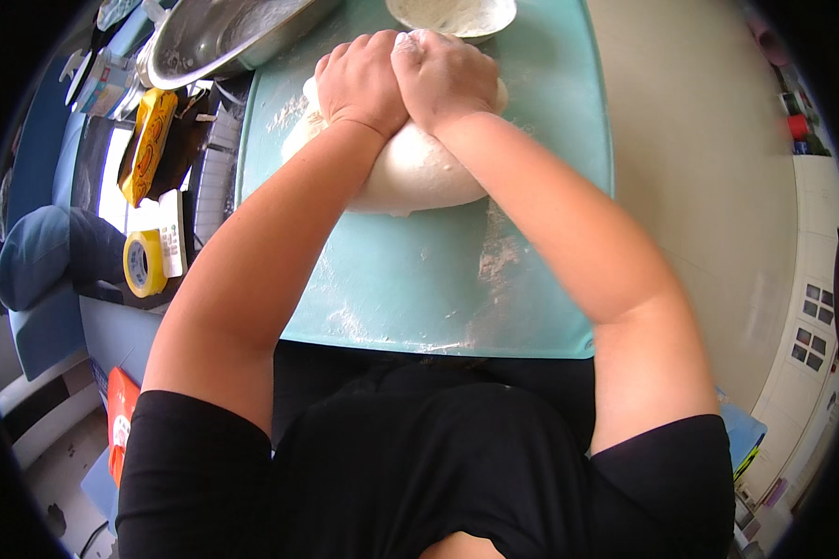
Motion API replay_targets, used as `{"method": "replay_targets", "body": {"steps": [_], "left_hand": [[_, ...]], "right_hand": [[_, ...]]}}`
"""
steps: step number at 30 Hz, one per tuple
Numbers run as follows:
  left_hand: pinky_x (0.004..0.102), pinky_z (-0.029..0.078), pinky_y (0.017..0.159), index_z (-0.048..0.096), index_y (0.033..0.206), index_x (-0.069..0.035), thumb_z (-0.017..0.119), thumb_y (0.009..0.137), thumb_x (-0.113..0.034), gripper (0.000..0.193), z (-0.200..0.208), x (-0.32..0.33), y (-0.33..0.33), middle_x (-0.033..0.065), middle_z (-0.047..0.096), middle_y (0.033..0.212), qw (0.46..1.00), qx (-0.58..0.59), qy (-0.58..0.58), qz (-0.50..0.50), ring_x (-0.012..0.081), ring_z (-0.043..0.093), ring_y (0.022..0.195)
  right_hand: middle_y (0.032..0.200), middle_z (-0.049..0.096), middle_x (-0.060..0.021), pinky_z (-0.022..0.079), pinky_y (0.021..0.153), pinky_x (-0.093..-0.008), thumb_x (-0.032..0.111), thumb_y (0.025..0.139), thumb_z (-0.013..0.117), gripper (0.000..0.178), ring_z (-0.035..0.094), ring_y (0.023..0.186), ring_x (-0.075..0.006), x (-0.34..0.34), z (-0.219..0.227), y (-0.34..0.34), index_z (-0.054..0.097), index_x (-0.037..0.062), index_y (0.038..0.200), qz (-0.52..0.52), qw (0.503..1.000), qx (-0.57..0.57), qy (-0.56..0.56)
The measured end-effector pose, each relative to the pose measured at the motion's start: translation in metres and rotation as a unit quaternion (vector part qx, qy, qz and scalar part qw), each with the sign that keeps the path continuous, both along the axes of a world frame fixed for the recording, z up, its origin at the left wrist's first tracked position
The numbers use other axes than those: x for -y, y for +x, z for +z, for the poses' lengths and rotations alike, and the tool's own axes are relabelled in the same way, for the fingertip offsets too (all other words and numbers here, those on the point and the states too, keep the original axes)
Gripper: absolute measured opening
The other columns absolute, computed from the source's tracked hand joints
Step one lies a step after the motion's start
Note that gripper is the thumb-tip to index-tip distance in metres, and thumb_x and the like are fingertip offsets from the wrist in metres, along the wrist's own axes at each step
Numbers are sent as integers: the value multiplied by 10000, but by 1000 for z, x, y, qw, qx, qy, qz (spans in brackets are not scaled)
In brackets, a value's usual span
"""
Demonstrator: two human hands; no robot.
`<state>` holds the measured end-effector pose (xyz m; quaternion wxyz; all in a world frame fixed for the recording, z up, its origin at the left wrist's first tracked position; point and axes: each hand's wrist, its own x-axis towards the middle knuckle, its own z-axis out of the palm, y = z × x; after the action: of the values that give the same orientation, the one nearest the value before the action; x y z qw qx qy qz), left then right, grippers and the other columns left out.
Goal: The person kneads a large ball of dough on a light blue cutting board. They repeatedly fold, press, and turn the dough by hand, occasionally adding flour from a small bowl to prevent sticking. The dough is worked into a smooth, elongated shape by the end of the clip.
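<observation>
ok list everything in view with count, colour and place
soft rounded dough mass: 1, white, under hands
flat worktop: 1, teal, beneath dough
round powdery bowl: 1, white, top centre
shiny metal basin: 1, silver, top left
crinkled plastic packet: 1, yellow, left
round tape roll: 1, yellow, left
rectangular buttoned device: 1, white, beside tape
glossy bag: 1, orange, lower left
floor: 1, beige, right
small items: several, mixed, right rim, blurred
cloth top: 1, black, bottom
forearms: 2, bare, centre
left hand: 1, bare, on dough
right hand: 1, powdery, on dough
</observation>
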<state>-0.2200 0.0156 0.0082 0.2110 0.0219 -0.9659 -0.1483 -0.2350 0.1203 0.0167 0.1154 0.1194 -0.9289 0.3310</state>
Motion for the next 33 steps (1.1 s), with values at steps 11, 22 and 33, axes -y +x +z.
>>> {"method": "replay_targets", "body": {"steps": [11, 22, 33], "left_hand": [[378, 445, 883, 610, 996, -131, 481, 870, -313, 257, 31, 0, 16, 100, 644, 1053, 991, 106, -44, -67, 290, 595, 1027], [394, 363, 982, 590, 1145, -84, 510, 829, -323, 404, 38, -11, 140, 94, 611, 1157, 993, -53, 14, -108, 287, 538, 1108], [432, 280, 1022, 548, 1188, -73, 513, 798, -349, 479, -14, -13, 139, 102, 568, 1191, 973, -219, 0, -76, 288, 501, 1137]], "right_hand": [[1067, 625, -181, 435, 931, -415, 441, 898, 365, 474, 567, 1062, -316, -20, 26, 22, 633, 74, 1032, 14, 998, 53, 31], [1117, 567, -175, 358, 924, -453, 390, 835, 443, 460, 508, 1057, -328, -33, 12, 128, 561, 46, 1117, 72, 979, -193, 12], [1172, 510, -199, 325, 926, -510, 435, 830, 432, 523, 474, 1058, -379, -36, -9, 120, 519, 31, 1151, 130, 948, -289, 3]]}}
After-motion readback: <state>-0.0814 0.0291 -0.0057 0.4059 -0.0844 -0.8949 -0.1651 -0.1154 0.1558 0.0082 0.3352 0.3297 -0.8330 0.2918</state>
